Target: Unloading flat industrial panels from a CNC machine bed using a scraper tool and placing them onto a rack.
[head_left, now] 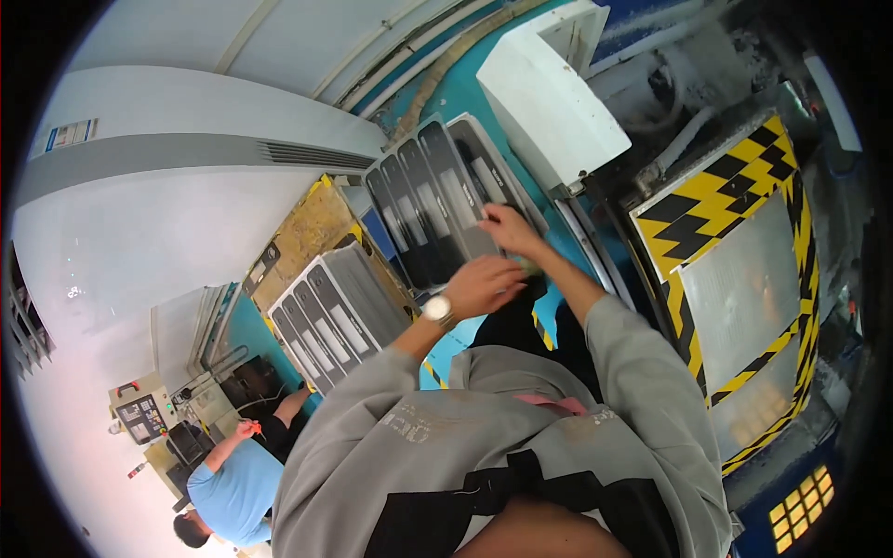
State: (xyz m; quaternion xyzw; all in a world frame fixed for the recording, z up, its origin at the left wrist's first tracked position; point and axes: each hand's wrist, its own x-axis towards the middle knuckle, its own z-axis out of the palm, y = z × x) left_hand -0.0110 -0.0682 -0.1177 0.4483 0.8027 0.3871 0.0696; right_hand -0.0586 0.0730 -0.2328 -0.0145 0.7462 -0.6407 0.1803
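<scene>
My left hand point(487, 285), with a pale watch point(437, 308) at its wrist, reaches in front of a stack of grey plastic crates point(423, 209). Its fingers stretch loosely to the right, with gaps between some of them. A small greenish thing point(528, 267) shows beyond its fingertips, under my right forearm, too blurred to name. My right hand point(510, 229) is at the crates' right side, fingers curled and closed. Whatever those fingers hold, if anything, is hidden.
More grey crates point(326, 312) stand at the left, beside a worn yellowish board point(302, 228). Right of me is a machine with a striped yellow-black door frame point(716, 200); a white box-like housing point(558, 102) juts out above. A person in blue point(237, 488) works at the lower left.
</scene>
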